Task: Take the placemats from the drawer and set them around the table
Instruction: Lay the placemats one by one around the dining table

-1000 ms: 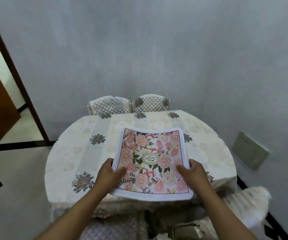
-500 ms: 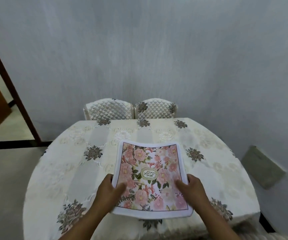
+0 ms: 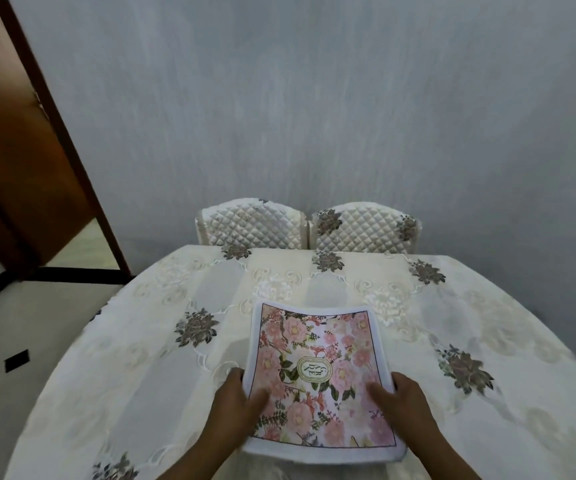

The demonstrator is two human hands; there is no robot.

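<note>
A stack of placemats with a pink floral print and white border is held just above the near part of the round table, which wears a cream floral tablecloth. My left hand grips the stack's left edge, thumb on top. My right hand grips the right edge the same way. The stack's far end bows slightly upward. How many mats lie in the stack is hidden.
Two quilted cream chairs stand at the table's far side against a grey wall. A brown door and its frame are at the left, with open floor beside the table.
I have stepped closer to the table; it fills more of the view. The placemats, still held in both hands, have come lower over the near tabletop.
</note>
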